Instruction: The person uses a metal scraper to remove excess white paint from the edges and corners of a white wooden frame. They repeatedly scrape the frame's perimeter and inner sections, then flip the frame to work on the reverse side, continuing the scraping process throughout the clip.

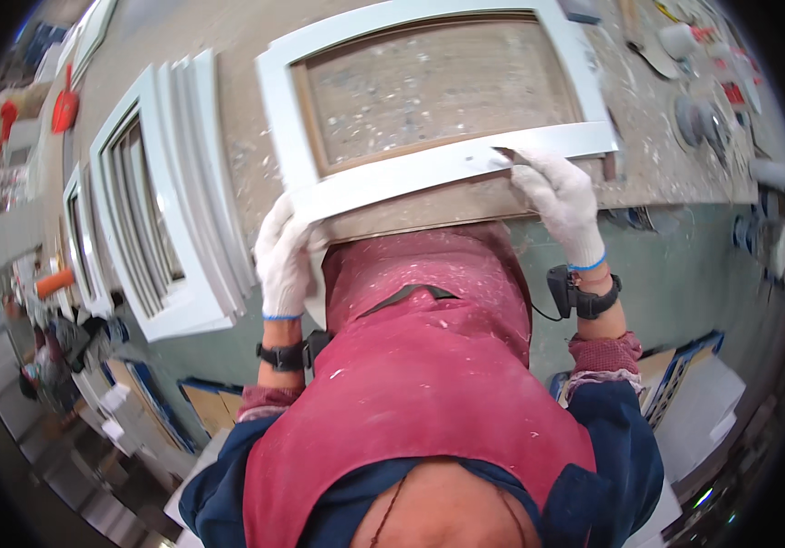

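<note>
A white rectangular frame (411, 175) with an open middle lies on the worktable in front of me. My left hand (285, 248), in a white knit glove, has its fingers closed around the frame's near left corner. Over the near rail, toward its right end, is my right hand (557, 199), gloved the same way. Its thumb and fingers pinch a small, thin, dark blade-like piece (502, 152), whose tip points left just over the white surface. Most of that piece is hidden by the fingers, so its exact kind does not show.
Several white frames (173, 301) stand close together at the left. A scraper (653, 59), a grey round tool (699, 123) and a white cup (678, 41) lie at the far right. A red dustpan-like thing (65, 105) is far left. Boards (694, 411) lean below the table at right.
</note>
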A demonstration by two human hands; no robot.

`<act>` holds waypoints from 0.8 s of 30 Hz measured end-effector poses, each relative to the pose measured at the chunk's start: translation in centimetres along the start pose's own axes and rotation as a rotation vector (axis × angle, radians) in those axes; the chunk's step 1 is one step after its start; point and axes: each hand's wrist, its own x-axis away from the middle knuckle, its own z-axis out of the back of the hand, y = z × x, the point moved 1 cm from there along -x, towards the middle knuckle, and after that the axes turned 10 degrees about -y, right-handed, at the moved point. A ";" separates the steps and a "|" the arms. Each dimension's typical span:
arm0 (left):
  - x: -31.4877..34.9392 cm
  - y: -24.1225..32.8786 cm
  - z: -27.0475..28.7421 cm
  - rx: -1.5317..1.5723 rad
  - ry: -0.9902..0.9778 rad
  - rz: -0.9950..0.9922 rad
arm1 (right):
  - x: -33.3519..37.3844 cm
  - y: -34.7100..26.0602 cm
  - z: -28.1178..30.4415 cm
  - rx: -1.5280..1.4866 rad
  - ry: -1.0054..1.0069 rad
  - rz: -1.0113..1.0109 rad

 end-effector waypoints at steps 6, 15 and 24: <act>1.7 -1.7 5.3 0.019 0.057 -0.081 | 2.6 0.4 0.0 -0.146 0.006 -0.028; 0.3 1.3 2.6 -1.185 0.386 -0.474 | 7.3 3.9 0.0 -0.355 0.153 -0.217; -5.8 0.9 -15.9 -1.672 -0.665 -0.564 | 6.4 6.3 4.6 0.159 0.524 -0.056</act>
